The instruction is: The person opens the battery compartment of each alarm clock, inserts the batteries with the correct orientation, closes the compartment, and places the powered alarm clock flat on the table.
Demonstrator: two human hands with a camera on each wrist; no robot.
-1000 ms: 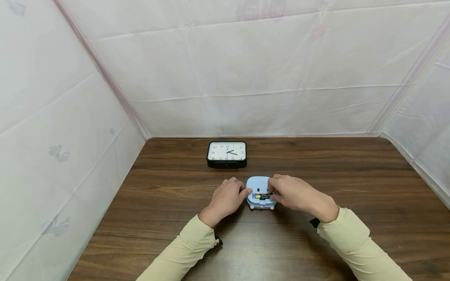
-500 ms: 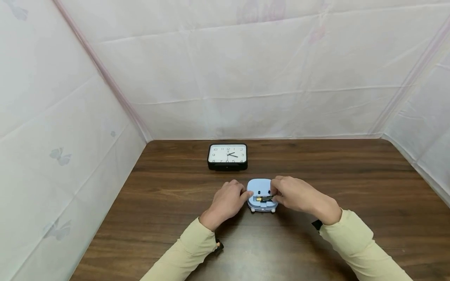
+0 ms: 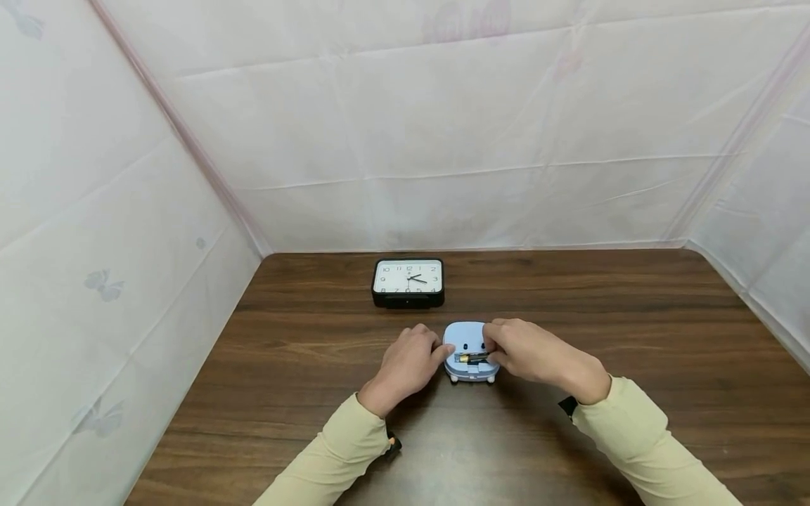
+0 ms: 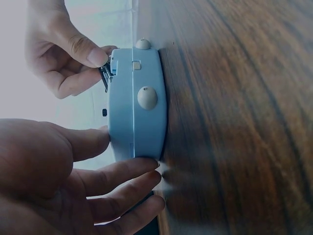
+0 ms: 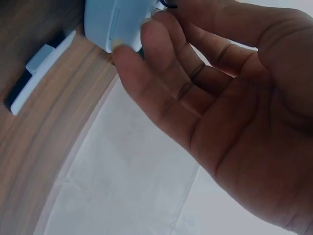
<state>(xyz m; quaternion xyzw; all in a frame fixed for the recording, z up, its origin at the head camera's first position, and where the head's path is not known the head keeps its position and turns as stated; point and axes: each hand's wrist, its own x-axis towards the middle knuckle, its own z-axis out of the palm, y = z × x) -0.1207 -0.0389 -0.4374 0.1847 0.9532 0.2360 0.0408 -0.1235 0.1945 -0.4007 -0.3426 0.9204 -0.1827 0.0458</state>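
A small light-blue alarm clock [image 3: 465, 334] lies back-up on the table, two black knobs and an uncovered battery slot on top, round white feet [image 4: 147, 98] toward the person. My left hand [image 3: 410, 362] grips its left side, thumb [image 4: 93, 142] on the upper surface and fingers along the side wall. From the right, my right hand [image 3: 534, 351] pinches a black-and-gold battery [image 3: 471, 358] at the slot. In the left wrist view the battery [image 4: 105, 76] slants out of the slot between thumb and forefinger. The right palm shows in the right wrist view [image 5: 234, 117], its other fingertips beside the clock [image 5: 102, 24].
A black rectangular clock [image 3: 408, 281] with a white face lies behind the hands, slightly left. In the right wrist view a small pale-blue piece with a tab [image 5: 41, 61] rests on the wooden table [image 3: 304, 316]. White sheeting [image 3: 405, 126] walls the back and sides.
The head view has shifted slightly. My right fingers have moved a little at the slot, and the battery's tilt has changed slightly. The left hand keeps its hold on the blue clock.
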